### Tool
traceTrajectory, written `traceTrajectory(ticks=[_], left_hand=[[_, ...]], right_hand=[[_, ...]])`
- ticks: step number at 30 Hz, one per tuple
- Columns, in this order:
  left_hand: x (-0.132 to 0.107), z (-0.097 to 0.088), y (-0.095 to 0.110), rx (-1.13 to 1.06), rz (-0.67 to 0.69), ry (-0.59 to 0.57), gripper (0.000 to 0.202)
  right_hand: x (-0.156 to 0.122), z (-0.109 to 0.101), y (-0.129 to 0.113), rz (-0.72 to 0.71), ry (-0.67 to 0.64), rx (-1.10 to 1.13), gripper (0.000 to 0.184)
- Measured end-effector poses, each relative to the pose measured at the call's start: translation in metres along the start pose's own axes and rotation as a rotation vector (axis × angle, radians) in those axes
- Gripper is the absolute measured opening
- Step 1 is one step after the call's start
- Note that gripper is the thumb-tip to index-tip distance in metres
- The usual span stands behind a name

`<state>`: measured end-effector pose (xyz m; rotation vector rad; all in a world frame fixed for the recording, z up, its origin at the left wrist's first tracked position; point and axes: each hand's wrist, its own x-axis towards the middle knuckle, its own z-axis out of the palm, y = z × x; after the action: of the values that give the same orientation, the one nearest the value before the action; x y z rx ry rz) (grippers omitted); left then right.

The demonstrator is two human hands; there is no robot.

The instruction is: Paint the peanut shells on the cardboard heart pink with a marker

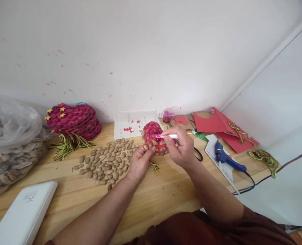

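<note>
My left hand [142,160] grips the lower left edge of a round red craft piece [159,148] covered with peanuts in their shells. Peanuts on its upper part are magenta; those lower down keep their tan colour. In my right hand [180,146] is a white-handled paintbrush [173,136], pinched between thumb and fingers. Its magenta-wet tip meets the peanuts on the left of the piece. A green loop shows at the top of the piece, and dark green and yellow yarn strands [154,166] hang out below.
Loose peanuts [107,163] spread left of my hands. Farther left are stacked magenta craft pieces [71,117], a bag of peanuts [10,163] and a white power bank [25,211]. Behind stands a cup of magenta paint [168,116]. Red paper [209,122] and a blue glue gun [228,160] lie right.
</note>
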<state>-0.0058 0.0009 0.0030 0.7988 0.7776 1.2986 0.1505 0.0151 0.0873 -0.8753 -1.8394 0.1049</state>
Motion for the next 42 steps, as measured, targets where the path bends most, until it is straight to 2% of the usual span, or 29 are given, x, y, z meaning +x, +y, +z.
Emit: traceTrajectory(ticks=[5, 10, 15, 20, 26, 30, 35, 42], left_hand=[[-0.0005, 0.001, 0.0011, -0.023, -0.019, -0.012, 0.035], [0.0001, -0.0007, -0.0015, -0.041, -0.015, -0.009, 0.032], [0.0005, -0.0004, -0.0017, -0.03, -0.008, -0.022, 0.033], [0.0006, -0.0005, -0.0014, -0.044, -0.002, -0.002, 0.032], [0.0001, 0.0007, -0.0001, -0.032, -0.014, -0.004, 0.034], [-0.0003, 0.0026, 0.0022, -0.056, -0.006, 0.013, 0.035], [-0.0004, 0.0002, 0.0002, -0.029, -0.01, -0.022, 0.032], [-0.0002, -0.0011, -0.0013, -0.026, -0.001, -0.035, 0.03]], right_hand=[[0.0003, 0.0002, 0.0022, -0.009, 0.042, 0.006, 0.009], [-0.0001, 0.0007, 0.0031, -0.017, 0.007, 0.021, 0.008], [-0.0008, 0.0012, 0.0047, -0.007, 0.063, 0.019, 0.008], [-0.0017, 0.0024, 0.0049, -0.038, 0.013, 0.018, 0.01], [-0.0001, 0.0013, 0.0042, -0.039, 0.063, 0.01, 0.009], [0.0004, 0.0008, 0.0038, -0.047, 0.011, 0.021, 0.009], [-0.0007, 0.0012, 0.0054, -0.05, 0.042, 0.049, 0.01], [0.0004, -0.0007, 0.0041, -0.041, 0.013, 0.048, 0.009]])
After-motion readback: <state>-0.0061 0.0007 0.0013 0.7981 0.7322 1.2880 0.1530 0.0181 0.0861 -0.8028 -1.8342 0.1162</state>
